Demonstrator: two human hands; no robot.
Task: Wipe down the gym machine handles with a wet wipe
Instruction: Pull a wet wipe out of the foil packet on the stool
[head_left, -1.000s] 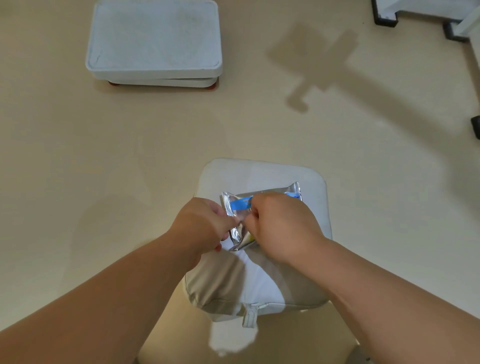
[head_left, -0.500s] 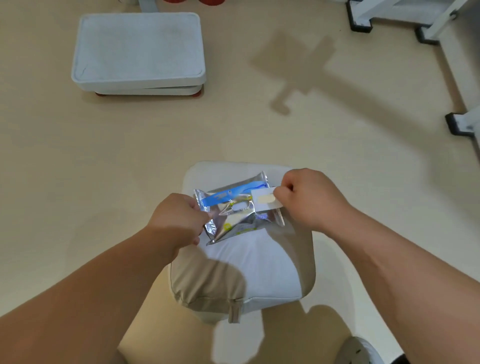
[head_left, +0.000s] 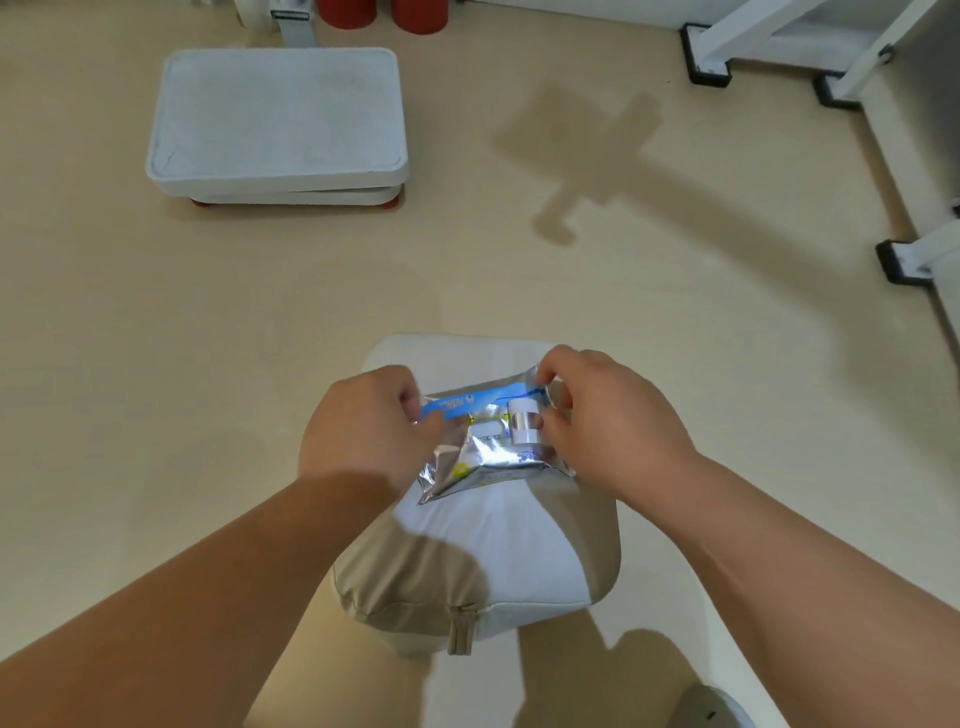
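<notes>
Wipe pack (head_left: 488, 460) lies crosswise on the cushion (head_left: 493, 561). My left hand (head_left: 363, 431) grips its left end, my right hand (head_left: 608, 421) pinches the flap (head_left: 522, 423) at the right end, nearer the opening.

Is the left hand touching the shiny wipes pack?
Touching. The head view shows the left hand gripping the wipes pack at its left edge, with no gap between them.

I'm looking at a gym floor: white machine frames (head_left: 750, 35) on black feet (head_left: 707, 57), a step platform (head_left: 275, 119), red pads (head_left: 418, 15).
</notes>
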